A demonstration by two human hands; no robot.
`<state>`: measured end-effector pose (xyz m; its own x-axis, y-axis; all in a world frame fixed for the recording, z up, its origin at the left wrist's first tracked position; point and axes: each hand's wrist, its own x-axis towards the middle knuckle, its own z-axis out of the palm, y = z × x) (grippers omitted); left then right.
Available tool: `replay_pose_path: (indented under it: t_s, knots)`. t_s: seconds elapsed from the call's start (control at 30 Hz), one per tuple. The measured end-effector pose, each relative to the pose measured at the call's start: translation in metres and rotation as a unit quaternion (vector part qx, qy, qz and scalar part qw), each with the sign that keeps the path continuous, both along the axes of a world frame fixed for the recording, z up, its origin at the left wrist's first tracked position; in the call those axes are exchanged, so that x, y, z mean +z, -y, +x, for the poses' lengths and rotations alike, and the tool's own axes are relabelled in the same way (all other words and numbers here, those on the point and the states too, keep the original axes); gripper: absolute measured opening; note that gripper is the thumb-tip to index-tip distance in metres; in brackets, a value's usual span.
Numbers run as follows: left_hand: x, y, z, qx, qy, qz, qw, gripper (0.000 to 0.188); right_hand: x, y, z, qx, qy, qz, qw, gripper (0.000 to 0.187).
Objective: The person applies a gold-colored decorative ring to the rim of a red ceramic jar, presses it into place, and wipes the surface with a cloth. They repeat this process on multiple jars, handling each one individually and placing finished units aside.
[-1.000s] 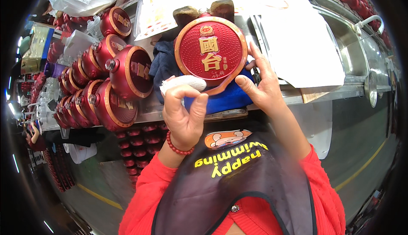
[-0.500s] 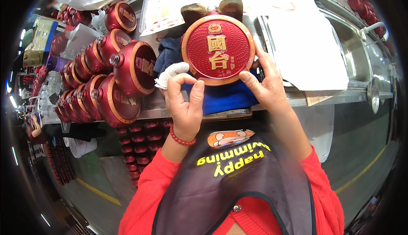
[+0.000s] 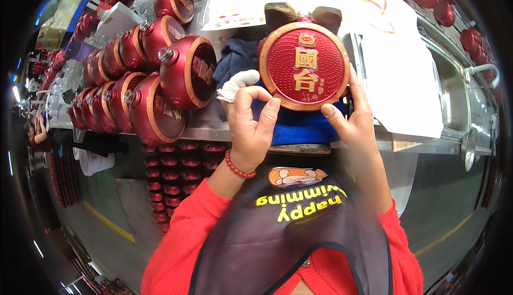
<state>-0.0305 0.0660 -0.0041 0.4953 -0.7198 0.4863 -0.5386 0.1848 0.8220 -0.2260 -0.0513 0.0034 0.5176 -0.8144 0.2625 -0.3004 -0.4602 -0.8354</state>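
Note:
A round, flat red bottle (image 3: 283, 79) with a studded face, raised gold characters and an orange-gold rim lies face up before me. Thumb and forefinger of my left hand (image 3: 251, 119) are closed at its lower left rim; white knitted covering sheathes some other fingers of that hand. My right hand (image 3: 357, 121) wraps the right side, thumb on the lower right rim and fingers along the edge, partly hidden. Blue cloth (image 3: 299, 127) lies beneath the bottle. Two dark, worn blocks (image 3: 327, 17) flank its neck.
Several similar red bottles (image 3: 187, 76) stand in rows at left, more in stacks below the bench. White paper sheets (image 3: 398, 76) cover the bench at right, beside a metal sink (image 3: 454, 87) with a white tap (image 3: 483, 73). A metal ladle-like pan (image 3: 468, 151) hangs at the bench edge.
The view has turned, so the bench and bottle sit further right in the picture. My right thumb has slid down along the rim; my left hand stays at the lower left rim.

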Motion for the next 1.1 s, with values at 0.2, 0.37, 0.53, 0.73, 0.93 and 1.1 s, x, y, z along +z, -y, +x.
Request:
replay_pose_path:
  t_s: [0.2,0.37,0.53,0.73,0.93,1.1]
  knots:
    - [0.001,0.003,0.003,-0.007,-0.034,0.021,0.999,0.019,0.003,-0.002,0.001,0.001,0.001,0.009,1.0,0.096]
    - [0.002,0.004,0.005,-0.011,-0.043,0.031,0.999,0.02,-0.001,-0.001,0.001,-0.003,-0.004,-0.007,1.0,0.095]
    - [-0.008,0.006,0.009,-0.026,-0.086,0.029,0.995,0.023,-0.002,-0.002,0.0,-0.007,-0.008,0.004,1.0,0.096]
    - [-0.018,0.006,0.01,-0.067,-0.136,0.012,0.988,0.041,0.001,-0.001,-0.001,0.007,-0.002,0.023,1.0,0.097]
    - [-0.02,0.011,0.008,-0.051,-0.105,0.003,0.993,0.053,0.003,-0.002,0.001,0.004,-0.011,-0.009,1.0,0.098]
    - [-0.018,0.011,0.008,-0.049,-0.116,0.004,0.992,0.052,0.003,-0.004,0.004,-0.006,-0.014,-0.015,1.0,0.098]
